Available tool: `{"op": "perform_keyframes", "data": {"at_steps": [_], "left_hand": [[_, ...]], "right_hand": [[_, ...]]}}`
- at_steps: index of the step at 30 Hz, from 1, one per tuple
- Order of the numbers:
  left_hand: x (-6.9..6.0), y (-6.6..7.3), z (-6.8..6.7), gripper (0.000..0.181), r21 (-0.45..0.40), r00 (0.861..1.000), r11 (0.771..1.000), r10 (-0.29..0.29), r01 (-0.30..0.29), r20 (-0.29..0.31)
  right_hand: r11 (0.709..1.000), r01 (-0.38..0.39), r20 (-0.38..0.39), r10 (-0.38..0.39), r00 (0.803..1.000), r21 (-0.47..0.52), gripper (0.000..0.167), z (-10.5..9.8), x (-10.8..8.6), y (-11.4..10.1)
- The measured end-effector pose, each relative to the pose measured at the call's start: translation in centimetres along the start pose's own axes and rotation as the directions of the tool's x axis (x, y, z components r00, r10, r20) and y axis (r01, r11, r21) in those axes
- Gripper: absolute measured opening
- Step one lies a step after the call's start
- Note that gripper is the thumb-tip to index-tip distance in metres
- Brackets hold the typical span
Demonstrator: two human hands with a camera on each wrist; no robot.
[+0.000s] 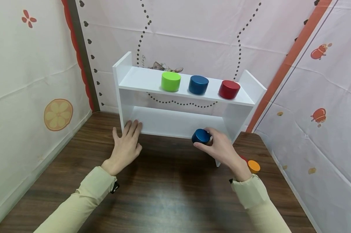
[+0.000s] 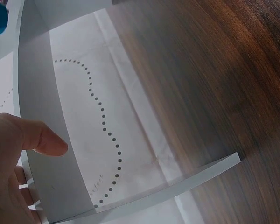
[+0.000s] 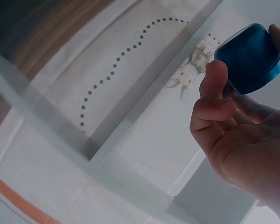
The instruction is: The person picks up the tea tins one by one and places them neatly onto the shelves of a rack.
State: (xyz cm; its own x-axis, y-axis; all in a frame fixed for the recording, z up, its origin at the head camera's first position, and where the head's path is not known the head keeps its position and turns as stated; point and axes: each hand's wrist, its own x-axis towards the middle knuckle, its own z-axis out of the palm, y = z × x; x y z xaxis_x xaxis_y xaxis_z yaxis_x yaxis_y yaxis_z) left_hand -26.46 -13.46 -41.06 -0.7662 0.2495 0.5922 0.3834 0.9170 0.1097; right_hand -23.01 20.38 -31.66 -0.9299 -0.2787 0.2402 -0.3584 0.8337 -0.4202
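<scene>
My right hand [image 1: 223,149] pinches a dark blue round tin [image 1: 201,136] between thumb and fingers. The tin is in front of the lower board of a white two-tier shelf [image 1: 169,120]; whether it touches the board I cannot tell. In the right wrist view the same blue tin [image 3: 247,58] is tilted, with a thin rim showing. At the lower board's left front edge, my left hand [image 1: 125,147] rests with fingers extended. The left wrist view shows its thumb [image 2: 51,141] sticking out below the shelf board.
On the upper board stand a green tin [image 1: 170,81], another blue tin [image 1: 198,85] and a red tin [image 1: 229,90]. An orange tin [image 1: 254,166] sits on the brown table [image 1: 163,194] beside my right wrist, a red thing partly hidden behind it. Patterned cloth [image 1: 192,32] hangs around.
</scene>
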Motion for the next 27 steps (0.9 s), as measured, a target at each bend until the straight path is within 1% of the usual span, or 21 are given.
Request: {"op": "perform_keyframes", "data": {"at_steps": [8, 17, 21, 27], "left_hand": [[0.0, 0.1, 0.0, 0.070, -0.008, 1.000, 1.000, 0.006, -0.006, -0.008], [-0.1, -0.1, 0.2, 0.071, -0.009, 1.000, 1.000, 0.010, -0.010, -0.015], [-0.1, -0.1, 0.1, 0.071, -0.010, 1.000, 1.000, 0.008, -0.008, -0.010], [0.0, 0.0, 0.1, 0.072, -0.010, 1.000, 1.000, -0.001, 0.001, 0.009]], "right_hand": [[0.999, 0.033, 0.009, -0.033, 0.999, 0.007, 0.066, 0.8, 1.8, -1.5], [0.997, 0.052, 0.009, -0.053, 0.999, 0.048, 0.068, 2.0, 3.5, -2.9], [0.998, 0.061, 0.007, -0.061, 0.998, 0.033, 0.070, 2.7, 4.3, -3.5], [0.997, 0.078, 0.008, -0.078, 0.997, -0.027, 0.071, 3.8, 5.3, -4.3]]}}
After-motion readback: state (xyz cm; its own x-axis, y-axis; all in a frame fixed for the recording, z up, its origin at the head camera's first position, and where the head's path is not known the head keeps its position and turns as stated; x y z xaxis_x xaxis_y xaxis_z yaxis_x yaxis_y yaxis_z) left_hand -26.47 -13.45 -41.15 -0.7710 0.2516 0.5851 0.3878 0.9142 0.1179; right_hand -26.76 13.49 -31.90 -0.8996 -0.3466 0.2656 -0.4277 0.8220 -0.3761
